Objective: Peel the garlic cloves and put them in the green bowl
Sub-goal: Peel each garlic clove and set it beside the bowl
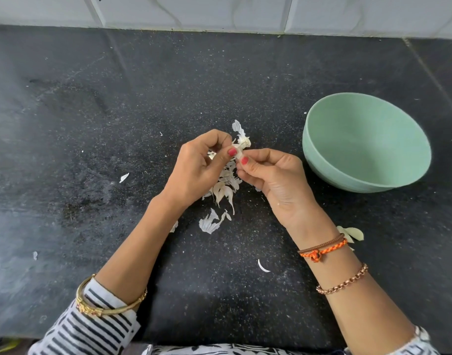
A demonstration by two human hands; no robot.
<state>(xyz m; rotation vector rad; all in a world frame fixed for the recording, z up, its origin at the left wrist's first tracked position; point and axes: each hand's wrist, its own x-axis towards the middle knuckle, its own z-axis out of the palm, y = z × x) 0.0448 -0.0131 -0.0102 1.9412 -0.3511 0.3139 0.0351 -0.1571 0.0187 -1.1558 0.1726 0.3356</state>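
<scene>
Both hands meet over the middle of the black counter around one small garlic clove. My left hand pinches the clove between thumb and curled fingers. My right hand pinches it from the other side, thumb tip against its skin. A ragged bit of garlic with papery skin sticks up just beyond the fingertips. Loose peels lie in a heap under the hands. The green bowl stands to the right, a short way from my right hand; the part of its inside that I see holds nothing.
More skin scraps are scattered on the counter: a larger flake near me, one sliver lower down, one to the left. Pale pieces lie beside my right wrist. A white tiled wall runs along the counter's back.
</scene>
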